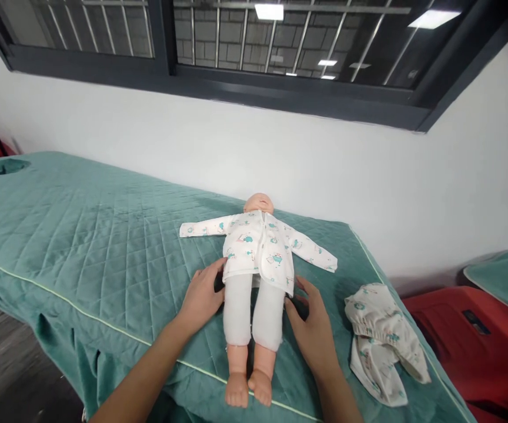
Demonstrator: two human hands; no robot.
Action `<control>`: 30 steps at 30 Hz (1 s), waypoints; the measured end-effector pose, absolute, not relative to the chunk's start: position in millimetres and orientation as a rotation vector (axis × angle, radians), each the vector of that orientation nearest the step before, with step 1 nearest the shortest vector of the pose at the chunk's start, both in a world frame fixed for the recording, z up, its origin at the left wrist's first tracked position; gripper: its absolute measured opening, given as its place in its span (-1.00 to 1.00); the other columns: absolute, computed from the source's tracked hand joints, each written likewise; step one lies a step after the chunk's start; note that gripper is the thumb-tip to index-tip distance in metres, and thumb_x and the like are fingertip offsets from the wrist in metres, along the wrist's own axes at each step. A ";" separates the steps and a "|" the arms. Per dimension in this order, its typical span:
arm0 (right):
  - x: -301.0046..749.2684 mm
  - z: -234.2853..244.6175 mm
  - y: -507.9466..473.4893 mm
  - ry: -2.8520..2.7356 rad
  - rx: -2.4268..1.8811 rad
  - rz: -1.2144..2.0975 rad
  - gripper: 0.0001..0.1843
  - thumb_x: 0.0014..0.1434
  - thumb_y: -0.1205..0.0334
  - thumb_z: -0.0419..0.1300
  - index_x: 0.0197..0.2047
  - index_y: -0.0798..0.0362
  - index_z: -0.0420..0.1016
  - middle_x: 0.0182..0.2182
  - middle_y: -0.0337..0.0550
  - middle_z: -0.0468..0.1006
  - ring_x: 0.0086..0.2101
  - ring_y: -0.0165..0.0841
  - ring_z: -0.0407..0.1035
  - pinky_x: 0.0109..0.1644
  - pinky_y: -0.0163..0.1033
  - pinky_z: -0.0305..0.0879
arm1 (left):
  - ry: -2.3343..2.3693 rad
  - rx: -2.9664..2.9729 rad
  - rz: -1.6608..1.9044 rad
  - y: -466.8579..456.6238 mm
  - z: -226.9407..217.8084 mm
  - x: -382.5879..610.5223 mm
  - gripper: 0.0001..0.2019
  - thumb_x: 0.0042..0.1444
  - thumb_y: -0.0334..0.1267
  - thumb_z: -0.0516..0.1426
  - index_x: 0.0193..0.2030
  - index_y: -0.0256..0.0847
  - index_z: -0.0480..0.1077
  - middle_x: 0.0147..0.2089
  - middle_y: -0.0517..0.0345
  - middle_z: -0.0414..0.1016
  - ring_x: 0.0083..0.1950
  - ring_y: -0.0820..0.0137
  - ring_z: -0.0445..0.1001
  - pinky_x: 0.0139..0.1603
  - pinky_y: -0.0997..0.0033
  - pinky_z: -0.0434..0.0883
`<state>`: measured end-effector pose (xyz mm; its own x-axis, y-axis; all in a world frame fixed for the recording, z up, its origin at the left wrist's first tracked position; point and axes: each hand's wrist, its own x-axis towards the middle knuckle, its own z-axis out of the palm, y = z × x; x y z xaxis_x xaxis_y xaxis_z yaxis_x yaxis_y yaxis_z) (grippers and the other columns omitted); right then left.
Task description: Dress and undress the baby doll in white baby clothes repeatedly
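A baby doll [238,305] lies on its back on the green quilted bed, head toward the wall and bare feet toward me. It wears a white printed baby jacket [247,241] with both sleeves stretched out sideways. White padding covers its legs down to the ankles. My left hand [203,295] is at the jacket's lower left edge, thumb and fingers apart beside the thigh. On the other side, my right hand [312,320] rests near the hem's right corner, its thumb and fingers also spread. Matching printed baby pants [381,338] lie crumpled at the right.
The green quilted bed cover [117,247] has a face hole [3,167] at its far left. Beyond the bed's right edge stands a red case [452,341], partly under green cloth [505,282]. A white wall and a barred window [293,41] rise behind.
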<state>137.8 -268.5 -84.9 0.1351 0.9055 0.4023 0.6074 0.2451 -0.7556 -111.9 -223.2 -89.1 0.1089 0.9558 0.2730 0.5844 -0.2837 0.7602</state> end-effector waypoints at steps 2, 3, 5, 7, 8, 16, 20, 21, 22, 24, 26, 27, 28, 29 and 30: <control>136.2 -84.4 -267.6 -1.536 -1.527 0.388 -0.48 0.22 0.08 0.17 0.23 -0.04 0.26 0.06 -0.05 0.44 0.03 -0.19 0.34 0.06 -0.03 0.36 | 1.499 1.935 1.043 -223.8 -89.7 -112.2 -0.47 0.12 -0.36 0.12 0.27 -0.06 0.24 0.20 0.09 0.46 0.13 0.18 0.44 0.16 0.08 0.26; 135.5 -83.7 -266.0 -1.520 -1.567 0.386 -0.48 0.21 0.08 0.18 0.21 -0.02 0.27 0.00 -0.05 0.47 -0.02 -0.19 0.37 0.02 -0.04 0.37 | 1.495 1.938 1.041 -224.0 -90.1 -112.4 -0.46 0.12 -0.36 0.12 0.27 -0.06 0.24 0.20 0.09 0.46 0.14 0.18 0.44 0.17 0.09 0.26; 134.2 -81.9 -261.8 -1.491 -1.634 0.395 -0.51 0.20 0.09 0.17 0.17 0.01 0.31 -0.10 -0.07 0.51 -0.12 -0.20 0.40 -0.03 -0.06 0.36 | 1.485 1.942 1.037 -224.4 -90.9 -113.1 -0.44 0.11 -0.37 0.11 0.29 -0.06 0.24 0.22 0.09 0.44 0.17 0.17 0.42 0.18 0.10 0.26; 133.3 -79.8 -258.1 -1.475 -1.674 0.425 -0.58 0.20 0.13 0.13 0.12 0.02 0.35 -0.17 -0.11 0.54 -0.20 -0.22 0.41 -0.08 -0.08 0.34 | 1.475 1.947 1.033 -224.4 -92.2 -113.9 -0.43 0.11 -0.37 0.10 0.30 -0.08 0.23 0.23 0.08 0.44 0.18 0.16 0.41 0.19 0.09 0.26; 132.9 -78.8 -256.8 -1.475 -1.687 0.440 -0.60 0.20 0.15 0.11 0.10 0.01 0.36 -0.18 -0.12 0.55 -0.22 -0.23 0.42 -0.09 -0.09 0.34 | 1.465 1.955 1.033 -224.3 -93.3 -114.2 -0.42 0.11 -0.36 0.10 0.31 -0.08 0.23 0.24 0.07 0.43 0.19 0.16 0.41 0.20 0.09 0.27; 131.9 -78.1 -258.0 -1.434 -1.761 0.425 -0.64 0.23 0.02 0.06 0.02 -0.01 0.42 -0.26 -0.13 0.58 -0.31 -0.18 0.42 -0.20 -0.11 0.29 | 1.460 2.136 1.042 -223.4 -104.2 -113.2 -0.47 0.26 -0.26 -0.02 0.38 -0.09 0.12 0.17 -0.04 0.47 0.15 0.12 0.43 0.16 0.04 0.29; 131.5 -78.8 -260.1 -1.481 -1.700 0.343 -0.70 0.25 0.11 0.03 -0.02 -0.03 0.46 -0.17 -0.12 0.57 -0.21 -0.18 0.42 -0.10 -0.11 0.28 | 1.522 2.054 1.113 -227.0 -100.8 -112.5 -0.66 0.30 -0.19 -0.05 0.15 -0.11 0.34 0.08 -0.01 0.51 0.04 0.17 0.47 0.07 0.11 0.34; 131.6 -79.2 -260.4 -1.499 -1.684 0.308 -0.71 0.26 0.13 0.02 -0.03 -0.03 0.46 -0.15 -0.11 0.56 -0.18 -0.18 0.41 -0.08 -0.11 0.27 | 1.540 2.031 1.118 -228.1 -99.8 -112.7 -0.70 0.29 -0.18 -0.04 0.07 -0.12 0.38 0.02 0.00 0.53 0.00 0.17 0.48 0.03 0.13 0.35; 131.8 -79.7 -260.7 -1.514 -1.675 0.273 -0.71 0.26 0.14 0.01 -0.04 -0.02 0.47 -0.14 -0.10 0.55 -0.17 -0.18 0.40 -0.07 -0.11 0.27 | 1.551 2.013 1.117 -229.2 -99.0 -113.0 -0.74 0.28 -0.18 -0.03 -0.01 -0.12 0.40 -0.04 0.02 0.54 -0.05 0.18 0.48 -0.01 0.15 0.35; 132.8 -81.2 -261.0 -1.525 -1.667 0.219 -0.71 0.27 0.15 0.00 -0.06 0.00 0.47 -0.16 -0.08 0.52 -0.17 -0.18 0.38 -0.07 -0.10 0.26 | 1.550 1.977 1.127 -231.4 -98.2 -114.2 -0.81 0.23 -0.23 0.00 -0.12 -0.13 0.39 -0.14 0.08 0.54 -0.11 0.21 0.46 -0.06 0.20 0.35; 134.6 -83.3 -261.3 -1.504 -1.661 0.198 -0.72 0.27 0.17 0.00 -0.07 0.01 0.46 -0.18 -0.08 0.51 -0.18 -0.18 0.37 -0.08 -0.10 0.26 | 1.538 1.930 1.166 -233.6 -98.3 -116.1 -0.85 0.19 -0.28 0.00 -0.16 -0.13 0.37 -0.19 0.12 0.51 -0.15 0.26 0.44 -0.09 0.25 0.34; 135.7 -84.4 -261.3 -1.484 -1.652 0.196 -0.73 0.26 0.18 0.00 -0.07 0.01 0.46 -0.19 -0.08 0.51 -0.18 -0.18 0.37 -0.08 -0.10 0.27 | 1.544 1.907 1.190 -234.7 -98.5 -117.2 -0.86 0.18 -0.30 0.00 -0.18 -0.13 0.36 -0.21 0.13 0.50 -0.16 0.27 0.43 -0.10 0.27 0.33; 136.8 -85.4 -261.4 -1.463 -1.644 0.195 -0.73 0.25 0.19 0.01 -0.07 0.01 0.45 -0.19 -0.08 0.50 -0.18 -0.18 0.37 -0.08 -0.10 0.27 | 1.556 1.897 1.208 -235.9 -98.7 -118.3 -0.87 0.17 -0.32 -0.01 -0.21 -0.13 0.35 -0.23 0.14 0.49 -0.17 0.28 0.42 -0.12 0.28 0.32; 137.7 -86.1 -261.4 -1.446 -1.637 0.191 -0.74 0.24 0.21 0.02 -0.07 0.02 0.45 -0.18 -0.08 0.50 -0.17 -0.18 0.37 -0.07 -0.09 0.28 | 1.571 1.903 1.216 -237.1 -98.8 -119.4 -0.88 0.16 -0.33 -0.01 -0.23 -0.14 0.35 -0.25 0.15 0.47 -0.18 0.29 0.41 -0.12 0.29 0.30; 138.3 -86.7 -261.3 -1.442 -1.632 0.184 -0.74 0.24 0.22 0.02 -0.07 0.03 0.45 -0.18 -0.07 0.50 -0.17 -0.18 0.37 -0.07 -0.08 0.28 | 1.587 1.921 1.216 -238.3 -98.8 -120.2 -0.88 0.16 -0.33 -0.01 -0.26 -0.14 0.34 -0.26 0.15 0.46 -0.19 0.29 0.39 -0.13 0.28 0.29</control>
<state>138.3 -261.3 -86.7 0.3026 0.8455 0.4399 0.7079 0.1097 -0.6978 -120.2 -238.3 -98.8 -0.0044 0.9247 0.3808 0.6083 -0.2997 0.7349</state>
